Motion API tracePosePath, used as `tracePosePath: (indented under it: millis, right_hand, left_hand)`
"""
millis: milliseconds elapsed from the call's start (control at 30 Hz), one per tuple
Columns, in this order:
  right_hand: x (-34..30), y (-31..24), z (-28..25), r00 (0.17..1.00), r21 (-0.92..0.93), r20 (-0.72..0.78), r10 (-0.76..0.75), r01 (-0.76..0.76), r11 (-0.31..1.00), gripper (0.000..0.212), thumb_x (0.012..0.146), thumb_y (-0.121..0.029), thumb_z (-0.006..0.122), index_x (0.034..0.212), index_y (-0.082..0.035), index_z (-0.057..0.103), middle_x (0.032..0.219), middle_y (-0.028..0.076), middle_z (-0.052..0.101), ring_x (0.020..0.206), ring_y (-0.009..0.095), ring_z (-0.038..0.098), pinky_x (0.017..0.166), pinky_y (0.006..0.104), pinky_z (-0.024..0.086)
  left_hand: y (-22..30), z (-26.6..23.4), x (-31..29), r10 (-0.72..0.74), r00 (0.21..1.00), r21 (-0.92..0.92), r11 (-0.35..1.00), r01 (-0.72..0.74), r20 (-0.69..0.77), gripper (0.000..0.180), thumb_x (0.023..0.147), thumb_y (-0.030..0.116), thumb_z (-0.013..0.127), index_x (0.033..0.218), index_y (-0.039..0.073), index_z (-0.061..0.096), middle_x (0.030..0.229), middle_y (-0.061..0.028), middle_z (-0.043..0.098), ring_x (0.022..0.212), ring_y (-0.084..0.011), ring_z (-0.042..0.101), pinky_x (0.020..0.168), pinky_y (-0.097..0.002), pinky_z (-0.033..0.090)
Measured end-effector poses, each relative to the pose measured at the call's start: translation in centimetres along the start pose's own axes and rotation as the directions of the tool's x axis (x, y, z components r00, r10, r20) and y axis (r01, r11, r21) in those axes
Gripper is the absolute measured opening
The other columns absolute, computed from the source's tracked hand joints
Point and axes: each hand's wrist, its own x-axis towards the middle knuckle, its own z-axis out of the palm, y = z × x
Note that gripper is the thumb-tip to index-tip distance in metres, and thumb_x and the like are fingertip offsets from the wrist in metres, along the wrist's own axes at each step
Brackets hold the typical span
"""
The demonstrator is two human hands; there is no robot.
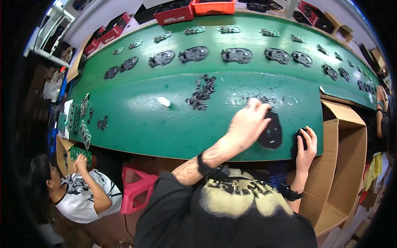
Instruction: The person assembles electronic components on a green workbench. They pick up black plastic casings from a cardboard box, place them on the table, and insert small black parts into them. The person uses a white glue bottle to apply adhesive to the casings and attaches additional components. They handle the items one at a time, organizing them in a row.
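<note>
Closest in, the right hand [305, 145] is at the near edge of the green counter [140, 124], fingers wrapped around a small black part [300, 140] and holding it right at the rim. Just to its left, the left hand [248, 123] reaches out over the counter, fingers spread open and resting on top of a black mouse-shaped shell [271, 132], not really gripping it. A big open cardboard box [339, 165] sits right beside the right hand, off the end of the counter. A bit further out there's a loose pile of little black pieces [201, 94] and a small white scrap [163, 101]. Beyond that, a curved row of black shells [235, 55] runs across the counter, and at the far edge there are red bins [194, 9]. Off to the left another person [80, 188] is handling green circuit boards [78, 153].
</note>
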Motion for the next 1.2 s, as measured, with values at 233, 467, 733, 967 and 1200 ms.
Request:
tracePosePath:
  millis: [233, 467, 733, 967, 1200]
  right_hand:
    - [1.5, -8.5, 4.5, 0.958, 0.243, 0.104, -0.267, 0.235, 0.941, 0.029, 0.077, 0.004, 0.074, 0.104, -0.006, 0.073, 0.121, 0.013, 0.061, 0.104, 0.024, 0.062, 0.077, 0.0303, 0.054]
    - [2.2, -18.8, 13.8, 0.745, 0.396, 0.405, -0.53, 0.379, 0.836, 0.044, 0.078, -0.011, 0.075, 0.119, -0.009, 0.063, 0.115, 0.011, 0.063, 0.106, 0.031, 0.058, 0.092, 0.0398, 0.047]
    - [3.1, -20.3, 16.4, 0.716, 0.343, 0.329, -0.615, 0.517, 0.785, 0.021, 0.076, -0.017, 0.077, 0.093, -0.007, 0.071, 0.109, 0.008, 0.063, 0.105, 0.031, 0.057, 0.09, 0.0422, 0.047]
    - [6.8, -20.0, 18.9, 0.754, 0.262, 0.447, -0.482, 0.404, 0.876, 0.013, 0.079, -0.012, 0.074, 0.089, -0.004, 0.073, 0.09, 0.009, 0.063, 0.09, 0.029, 0.062, 0.079, 0.038, 0.049]
    - [7.5, -20.5, 19.7, 0.696, 0.276, 0.55, -0.461, 0.37, 0.887, 0.013, 0.08, -0.008, 0.07, 0.092, -0.003, 0.069, 0.087, 0.009, 0.064, 0.085, 0.028, 0.063, 0.075, 0.0361, 0.05]
  left_hand:
    - [-6.5, -11.0, -12.2, -0.387, 0.877, -0.304, 0.904, 0.301, -0.283, 0.035, 0.085, 0.007, 0.071, 0.119, 0.003, 0.062, 0.11, -0.0091, 0.052, 0.101, -0.0199, 0.058, 0.085, -0.0293, 0.049]
    - [-8.6, -13.5, -17.5, -0.749, 0.572, -0.708, 0.601, 0.371, -0.336, 0.035, 0.088, 0.005, 0.071, 0.121, 0.002, 0.059, 0.106, -0.0044, 0.054, 0.089, -0.0102, 0.055, 0.079, -0.0224, 0.047]
    - [-10.9, -14.7, -19.7, -0.702, 0.555, -0.657, 0.678, 0.329, -0.447, 0.036, 0.088, 0.007, 0.071, 0.121, 0.002, 0.058, 0.101, -0.0036, 0.056, 0.089, -0.01, 0.054, 0.079, -0.0222, 0.047]
    - [-10.7, -15.4, -18.4, -0.662, 0.646, -0.695, 0.665, 0.274, -0.379, 0.037, 0.09, 0.011, 0.069, 0.124, 0.003, 0.056, 0.1, -0.0032, 0.057, 0.081, -0.007, 0.055, 0.066, -0.0198, 0.047]
    - [-11.3, -14.8, -18.5, -0.644, 0.675, -0.731, 0.645, 0.225, -0.36, 0.041, 0.09, 0.004, 0.065, 0.129, 0.0, 0.053, 0.112, -0.0053, 0.058, 0.097, -0.0101, 0.056, 0.089, -0.024, 0.046]
